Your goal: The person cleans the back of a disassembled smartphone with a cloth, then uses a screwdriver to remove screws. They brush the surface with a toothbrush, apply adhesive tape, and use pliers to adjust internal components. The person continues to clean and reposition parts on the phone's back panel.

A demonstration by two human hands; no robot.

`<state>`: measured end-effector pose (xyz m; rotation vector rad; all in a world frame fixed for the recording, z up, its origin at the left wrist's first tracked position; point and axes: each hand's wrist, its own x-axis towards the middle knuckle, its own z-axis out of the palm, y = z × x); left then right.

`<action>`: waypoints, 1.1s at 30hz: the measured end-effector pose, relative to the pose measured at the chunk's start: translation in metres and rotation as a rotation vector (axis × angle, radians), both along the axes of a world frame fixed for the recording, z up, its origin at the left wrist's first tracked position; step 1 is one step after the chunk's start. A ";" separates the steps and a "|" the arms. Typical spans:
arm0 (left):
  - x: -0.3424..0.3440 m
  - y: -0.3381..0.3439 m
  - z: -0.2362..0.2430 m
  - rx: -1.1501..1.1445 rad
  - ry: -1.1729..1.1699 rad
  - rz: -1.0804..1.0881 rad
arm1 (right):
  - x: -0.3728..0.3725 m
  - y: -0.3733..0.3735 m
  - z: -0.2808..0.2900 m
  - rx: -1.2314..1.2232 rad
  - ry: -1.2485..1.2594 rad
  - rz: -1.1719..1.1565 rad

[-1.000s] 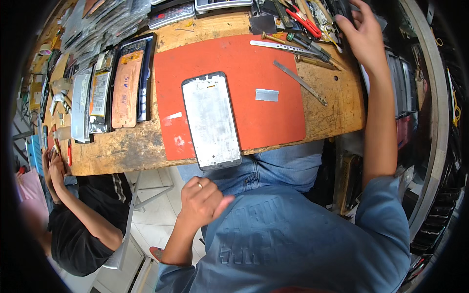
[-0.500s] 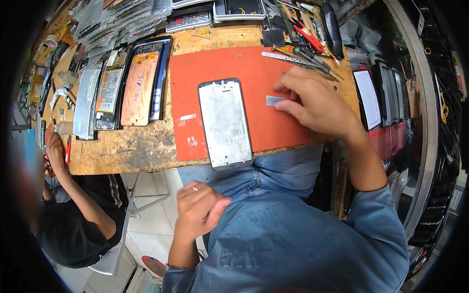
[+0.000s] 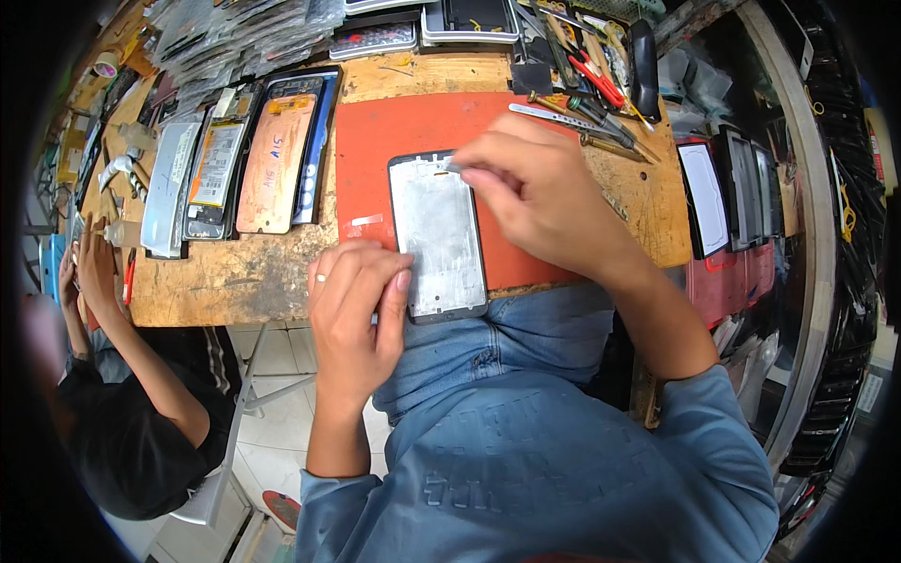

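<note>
Phone frame (image 3: 436, 235) lies white face up on the red mat (image 3: 375, 122), lower end past the bench (image 3: 244, 296) edge. Right hand (image 3: 535, 183) is at its top edge, thumb and finger pinched on what looks like a small grey piece (image 3: 454, 168); too small for us to tell more. Left hand (image 3: 357, 305) is curled at the frame's lower left side, fingers at the rim; can't tell if it grips or just braces.

Our read: the step in hand is close work at the top end. Next move calls for a steady frame and light fingertip control, given that overhang.

Around it: white strip (image 3: 366, 220) left on the mat, drivers (image 3: 612, 148) beyond the right hand, tan panel (image 3: 277, 159) off left.
</note>
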<state>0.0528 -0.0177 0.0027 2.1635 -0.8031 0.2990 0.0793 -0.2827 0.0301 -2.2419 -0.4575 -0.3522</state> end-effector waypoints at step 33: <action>-0.027 0.024 -0.020 0.085 0.064 0.006 | -0.063 0.053 -0.004 -0.189 0.000 0.397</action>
